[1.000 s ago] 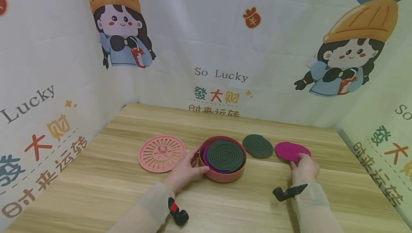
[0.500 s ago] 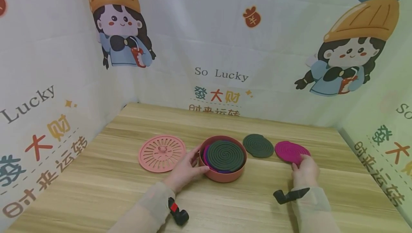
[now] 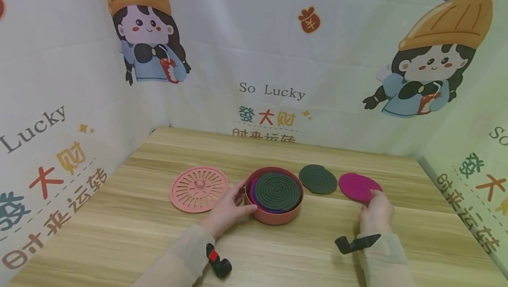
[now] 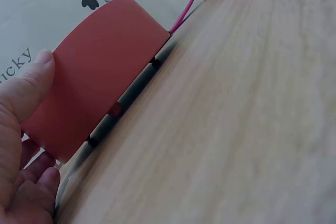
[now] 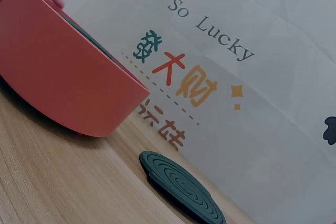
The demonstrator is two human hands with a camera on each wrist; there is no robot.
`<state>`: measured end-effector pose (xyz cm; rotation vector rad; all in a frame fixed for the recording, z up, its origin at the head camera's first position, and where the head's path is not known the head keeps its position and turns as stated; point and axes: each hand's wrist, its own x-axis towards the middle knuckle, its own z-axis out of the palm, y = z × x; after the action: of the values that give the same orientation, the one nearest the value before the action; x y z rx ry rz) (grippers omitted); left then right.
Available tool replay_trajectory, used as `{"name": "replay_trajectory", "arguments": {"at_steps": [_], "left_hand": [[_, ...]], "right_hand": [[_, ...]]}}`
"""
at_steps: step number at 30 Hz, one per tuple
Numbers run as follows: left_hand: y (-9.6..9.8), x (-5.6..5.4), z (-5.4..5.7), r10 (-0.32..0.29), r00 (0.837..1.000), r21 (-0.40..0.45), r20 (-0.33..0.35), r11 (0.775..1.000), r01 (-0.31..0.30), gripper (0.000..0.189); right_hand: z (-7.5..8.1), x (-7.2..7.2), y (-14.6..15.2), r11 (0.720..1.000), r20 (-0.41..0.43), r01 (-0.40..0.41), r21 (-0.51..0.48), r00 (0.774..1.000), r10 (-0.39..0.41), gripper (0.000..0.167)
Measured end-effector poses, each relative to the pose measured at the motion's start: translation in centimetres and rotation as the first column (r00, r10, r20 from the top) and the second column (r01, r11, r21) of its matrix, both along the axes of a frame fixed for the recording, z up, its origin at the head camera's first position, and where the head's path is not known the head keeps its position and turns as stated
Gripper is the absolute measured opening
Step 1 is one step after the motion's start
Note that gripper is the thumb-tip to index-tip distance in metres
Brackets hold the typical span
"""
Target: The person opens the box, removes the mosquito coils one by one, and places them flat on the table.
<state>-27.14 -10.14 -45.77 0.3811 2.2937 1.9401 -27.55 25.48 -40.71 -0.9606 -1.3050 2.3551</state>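
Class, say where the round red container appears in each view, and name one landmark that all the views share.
Head: the round red container is below centre, slightly to the right.
Left wrist: upper left, seen from the side.
Right wrist: upper left, cut off by the left edge.
Shared landmark: the left hand at the container, only partly visible in the right wrist view.

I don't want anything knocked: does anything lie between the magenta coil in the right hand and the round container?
Yes: a loose dark green coil lies on the table between the magenta coil and the round container, slightly toward the far side.
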Motion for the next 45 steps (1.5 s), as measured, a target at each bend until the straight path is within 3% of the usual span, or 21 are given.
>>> {"name": "replay_trajectory", "arguments": {"at_steps": [2, 5, 10, 19, 24, 26, 30, 33, 36, 39, 42, 45], "left_hand": [[0.0, 0.0, 0.0, 0.003, 1.0, 0.003, 0.006, 1.0, -0.003, 0.086], [-0.1, -0.1, -0.1, 0.001, 1.0, -0.001, 0.006, 1.0, -0.001, 0.085], [-0.2, -0.1, -0.3, 0.002, 1.0, -0.006, 0.012, 1.0, -0.002, 0.085], [0.0, 0.0, -0.1, 0.009, 1.0, -0.013, 0.016, 1.0, -0.009, 0.086], [0.1, -0.1, -0.1, 0.004, 1.0, -0.001, 0.003, 1.0, -0.004, 0.087], [0.1, -0.1, -0.2, 0.004, 1.0, 0.001, -0.002, 1.0, -0.004, 0.087], [0.0, 0.0, -0.2, 0.012, 1.0, -0.004, 0.003, 1.0, -0.012, 0.086], [0.0, 0.0, -0.1, 0.013, 1.0, 0.001, 0.007, 1.0, -0.013, 0.086], [0.0, 0.0, -0.1, 0.011, 1.0, 0.011, 0.003, 1.0, -0.011, 0.086], [0.0, -0.1, -0.2, 0.006, 1.0, 0.02, 0.002, 1.0, -0.007, 0.086], [0.1, -0.1, -0.3, 0.002, 1.0, 0.03, 0.002, 1.0, -0.002, 0.087], [0.1, -0.2, -0.3, -0.002, 1.0, 0.04, 0.001, 0.999, 0.002, 0.087]], "right_hand": [[0.2, -0.2, -0.1, 0.985, -0.024, 0.094, -0.146, 0.995, -0.098, 0.054], [0.3, -0.3, -0.1, 0.986, -0.009, 0.109, -0.127, 0.994, -0.111, 0.045], [0.2, -0.2, -0.2, 0.987, -0.009, 0.121, -0.109, 0.992, -0.122, 0.016], [0.3, -0.2, -0.2, 0.987, -0.034, 0.114, -0.112, 0.992, -0.119, 0.007], [0.6, -0.1, -0.4, 0.99, -0.049, 0.087, -0.108, 0.994, -0.093, 0.049], [0.8, -0.1, -0.6, 0.993, -0.054, 0.076, -0.095, 0.995, -0.082, 0.057], [1.1, 0.1, -1.1, 0.999, -0.042, 0.036, -0.04, 0.998, -0.038, 0.027], [1.4, 0.3, -1.6, 0.998, -0.09, -0.06, -0.015, 0.994, 0.058, 0.008], [1.5, 0.3, -2.3, 0.978, -0.182, -0.203, 0.039, 0.961, 0.207, 0.01], [1.4, 0.2, -3.1, 0.934, -0.242, -0.33, 0.136, 0.903, 0.354, 0.014], [1.3, 0.1, -3.9, 0.883, -0.245, -0.39, 0.259, 0.858, 0.451, 0.015], [1.3, -0.1, -4.6, 0.83, -0.195, -0.424, 0.362, 0.837, 0.512, 0.014]]}}
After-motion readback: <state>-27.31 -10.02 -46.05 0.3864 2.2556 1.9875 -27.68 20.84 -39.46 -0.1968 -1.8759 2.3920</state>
